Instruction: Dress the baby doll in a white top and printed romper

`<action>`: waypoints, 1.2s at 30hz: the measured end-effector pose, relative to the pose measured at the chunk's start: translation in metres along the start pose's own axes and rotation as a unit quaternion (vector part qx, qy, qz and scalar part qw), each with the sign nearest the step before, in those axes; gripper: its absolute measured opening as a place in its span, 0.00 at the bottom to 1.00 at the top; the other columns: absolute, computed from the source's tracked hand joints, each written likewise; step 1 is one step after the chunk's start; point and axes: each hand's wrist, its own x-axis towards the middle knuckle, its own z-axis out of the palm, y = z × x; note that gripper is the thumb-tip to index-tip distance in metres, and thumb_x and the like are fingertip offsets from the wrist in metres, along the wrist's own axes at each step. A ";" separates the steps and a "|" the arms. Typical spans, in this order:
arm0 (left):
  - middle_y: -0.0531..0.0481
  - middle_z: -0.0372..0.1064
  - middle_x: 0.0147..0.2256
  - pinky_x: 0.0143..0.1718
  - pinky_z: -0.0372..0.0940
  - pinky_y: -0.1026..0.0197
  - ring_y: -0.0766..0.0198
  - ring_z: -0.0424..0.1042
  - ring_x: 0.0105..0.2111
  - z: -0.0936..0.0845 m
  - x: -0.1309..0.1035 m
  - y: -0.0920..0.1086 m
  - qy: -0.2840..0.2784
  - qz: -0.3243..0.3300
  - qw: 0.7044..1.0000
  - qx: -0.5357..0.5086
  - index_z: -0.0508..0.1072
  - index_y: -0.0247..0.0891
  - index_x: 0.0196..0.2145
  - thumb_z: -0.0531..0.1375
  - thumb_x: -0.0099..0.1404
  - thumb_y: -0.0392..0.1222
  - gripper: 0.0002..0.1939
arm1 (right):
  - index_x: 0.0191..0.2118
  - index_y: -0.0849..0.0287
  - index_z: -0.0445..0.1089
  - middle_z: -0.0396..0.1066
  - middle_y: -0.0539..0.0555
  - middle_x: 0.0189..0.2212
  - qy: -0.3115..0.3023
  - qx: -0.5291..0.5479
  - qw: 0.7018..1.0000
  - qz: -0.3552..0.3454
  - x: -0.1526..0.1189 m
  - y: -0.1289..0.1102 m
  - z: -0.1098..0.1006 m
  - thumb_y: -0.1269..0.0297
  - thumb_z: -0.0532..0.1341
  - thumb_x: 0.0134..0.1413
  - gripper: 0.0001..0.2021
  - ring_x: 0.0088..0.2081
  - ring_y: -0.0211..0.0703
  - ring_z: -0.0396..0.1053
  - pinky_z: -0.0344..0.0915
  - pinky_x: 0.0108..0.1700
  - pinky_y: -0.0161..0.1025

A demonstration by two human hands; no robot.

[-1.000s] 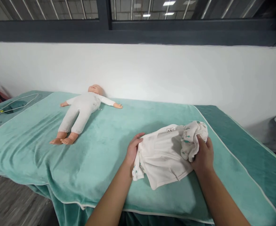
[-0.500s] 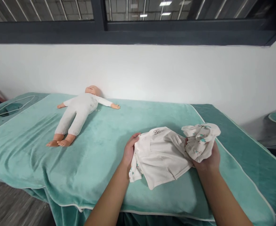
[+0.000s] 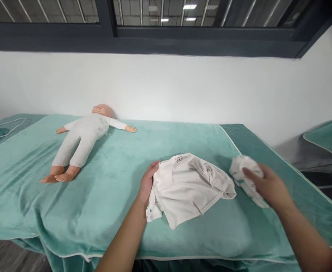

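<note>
A white garment (image 3: 187, 189) with a small printed label near its top edge lies spread and wrinkled on the green cover. My left hand (image 3: 149, 181) grips its left edge, by a sleeve-like part with a green print. To the right, my right hand (image 3: 270, 187) is closed on a bunched white cloth (image 3: 247, 175) with small green prints, slightly blurred, apart from the garment. A baby doll (image 3: 83, 136) in a white suit lies on its back at the left, arms spread and feet toward the front.
The green cover (image 3: 120, 158) drapes over the front edge of the bed. Behind it stand a white wall (image 3: 160, 87) and a dark window frame (image 3: 183, 41). A white cord (image 3: 15, 126) lies at the far left, and another green-covered surface (image 3: 330, 138) is at the right.
My right hand has moved right with the bunched cloth, separating it from the garment, and has turned over with its back upward. My left hand keeps its grip. The view has shifted slightly right.
</note>
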 end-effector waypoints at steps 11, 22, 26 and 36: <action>0.51 0.76 0.39 0.40 0.65 0.63 0.62 0.75 0.38 0.004 -0.007 0.002 0.007 0.017 0.999 0.042 0.74 0.38 0.45 0.71 0.52 0.49 0.24 | 0.58 0.59 0.66 0.63 0.70 0.58 0.072 -0.120 0.983 -0.121 -0.023 -0.011 0.027 0.44 0.57 0.56 0.30 0.55 0.69 0.63 0.60 0.53 0.61; 0.52 0.72 0.34 0.35 0.61 0.63 0.64 0.68 0.31 0.017 -0.012 0.005 -0.064 0.060 0.899 0.429 0.75 0.39 0.44 0.65 0.58 0.44 0.16 | 0.61 0.58 0.61 0.66 0.63 0.58 -0.156 0.029 0.934 -0.321 -0.047 -0.108 0.073 0.53 0.53 0.64 0.24 0.59 0.55 0.64 0.62 0.59 0.51; 0.54 0.70 0.33 0.36 0.59 0.63 0.65 0.66 0.32 0.018 -0.028 0.033 -0.117 0.151 0.825 0.531 0.73 0.39 0.39 0.58 0.65 0.42 0.07 | 0.60 0.57 0.63 0.70 0.60 0.54 -0.262 0.014 0.891 -0.371 -0.051 -0.155 0.094 0.61 0.55 0.63 0.21 0.55 0.52 0.67 0.63 0.56 0.48; 0.48 0.68 0.49 0.50 0.63 0.58 0.60 0.68 0.49 0.018 -0.080 0.140 -0.067 0.400 0.685 0.604 0.68 0.42 0.47 0.56 0.68 0.42 0.10 | 0.40 0.55 0.73 0.70 0.48 0.31 -0.193 0.089 0.875 -0.435 -0.076 -0.281 0.026 0.71 0.58 0.51 0.11 0.31 0.38 0.64 0.55 0.34 0.36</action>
